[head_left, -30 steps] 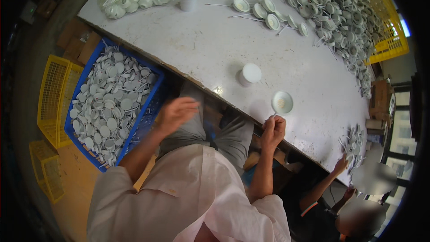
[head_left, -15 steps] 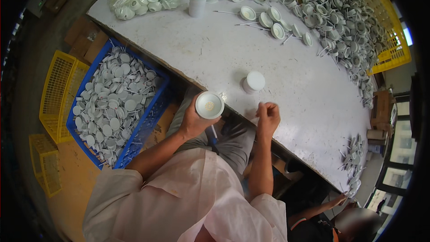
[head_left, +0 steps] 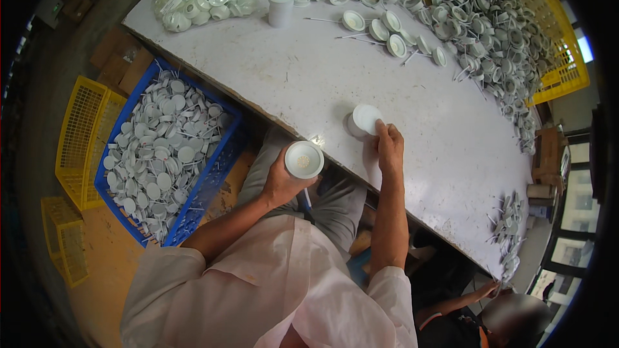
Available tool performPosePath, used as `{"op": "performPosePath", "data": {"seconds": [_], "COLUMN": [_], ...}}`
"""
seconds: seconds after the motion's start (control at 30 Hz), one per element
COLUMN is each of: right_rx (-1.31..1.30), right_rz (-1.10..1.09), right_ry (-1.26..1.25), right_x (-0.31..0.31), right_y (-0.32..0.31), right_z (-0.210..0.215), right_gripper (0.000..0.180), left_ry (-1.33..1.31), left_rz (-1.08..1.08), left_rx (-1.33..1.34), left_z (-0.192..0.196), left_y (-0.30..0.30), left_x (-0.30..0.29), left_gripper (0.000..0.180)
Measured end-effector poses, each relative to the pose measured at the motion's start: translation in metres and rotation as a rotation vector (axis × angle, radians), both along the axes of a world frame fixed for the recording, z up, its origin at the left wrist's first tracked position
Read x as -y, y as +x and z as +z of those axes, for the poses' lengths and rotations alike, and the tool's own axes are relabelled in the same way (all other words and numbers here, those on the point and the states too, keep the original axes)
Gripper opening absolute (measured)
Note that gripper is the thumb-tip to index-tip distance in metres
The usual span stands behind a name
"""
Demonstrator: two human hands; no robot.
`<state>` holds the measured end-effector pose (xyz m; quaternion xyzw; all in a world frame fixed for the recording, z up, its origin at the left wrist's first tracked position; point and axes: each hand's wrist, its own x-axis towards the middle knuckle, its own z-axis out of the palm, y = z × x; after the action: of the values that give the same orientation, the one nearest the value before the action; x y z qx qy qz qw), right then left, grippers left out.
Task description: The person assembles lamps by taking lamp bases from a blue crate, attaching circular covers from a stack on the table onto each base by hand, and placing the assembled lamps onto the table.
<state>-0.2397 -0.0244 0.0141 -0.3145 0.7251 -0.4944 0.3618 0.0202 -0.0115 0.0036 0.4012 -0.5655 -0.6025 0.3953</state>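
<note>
Cup (head_left: 304, 149), white and mouth up, sits in the left hand (head_left: 281, 180) over the person's lap, a round pattern of pale dots on its floor and a white lead (head_left: 307, 198) hanging beneath. The left grip is curled snugly around its side. Just right of it, the right hand (head_left: 390, 138) reaches over the counter (head_left: 309, 77), thumb and fingers drawn close together at the near edge of a stack of white discs (head_left: 366, 118); whether they pinch the top one cannot be told. Good handling here, I judge, means taking a single disc by its rim, with fingertips off the flat face, a light touch so the stack stands upright, and the cup level with its lead hanging free. No lettering shows on cup or discs. Farther out, a clear bag (head_left: 216, 1) of white pieces bears a small pale label (head_left: 172, 4), its print too tiny to read; the blue basket (head_left: 205, 187) and yellow crate (head_left: 562, 84) show no legible marking.
</note>
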Motion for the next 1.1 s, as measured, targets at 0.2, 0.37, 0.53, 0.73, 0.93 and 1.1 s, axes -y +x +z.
{"op": "performPosePath", "data": {"seconds": [0.2,0.37,0.53,0.73,0.93,1.1], "right_rx": [0.350,0.451,0.572,0.551,-0.480,-0.947], "right_rz": [-0.139,-0.103,-0.112,-0.153,0.042,0.343], "right_ry": [-0.165,-0.160,-0.244,-0.277,-0.362,-0.475], "right_x": [-0.026,-0.032,-0.045,-0.064,-0.084,-0.091], "right_y": [0.005,0.004,0.001,0.024,0.065,0.085], "right_z": [-0.002,-0.009,-0.006,0.008,0.016,0.017], "right_gripper": [0.027,0.018,0.015,0.013,0.021,0.044], "left_ry": [-0.037,0.034,-0.011,0.200,0.372,0.134], "left_rz": [-0.039,-0.124,-0.123,-0.209,-0.324,-0.366], "left_rx": [0.048,0.012,0.032,-0.096,-0.258,-0.245], "left_z": [0.000,-0.004,-0.001,0.010,0.014,0.002], "left_y": [-0.004,-0.012,-0.013,-0.016,-0.026,-0.027], "left_x": [0.001,0.002,0.002,0.002,0.006,0.008], "left_gripper": [0.066,0.070,0.067,0.067,0.073,0.075]}}
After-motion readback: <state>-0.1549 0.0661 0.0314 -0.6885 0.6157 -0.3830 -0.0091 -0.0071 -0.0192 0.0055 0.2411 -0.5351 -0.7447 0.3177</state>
